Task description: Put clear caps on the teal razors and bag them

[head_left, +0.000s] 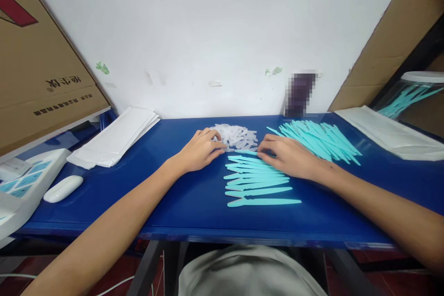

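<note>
Turquoise eyebrow razors (263,202) lie in a column on the blue table, heads to the left and handles to the right. Beyond them is a heap of small translucent blade caps (239,135). My left hand (201,150) is at the heap's left edge, thumb and fingertips closed on a cap (229,150). At the top of the column, my right hand (286,155) pinches the handle of a razor (247,152), its head pointing toward my left hand. Behind my right hand is a loose pile of more turquoise razors (322,138).
White plastic sleeves (114,136) lie at the left, another white packet (395,132) at the right. A white oval object (63,188) sits beside a white tray (38,180). Cardboard boxes (45,55) flank the table. A jar of razors (409,95) stands far right.
</note>
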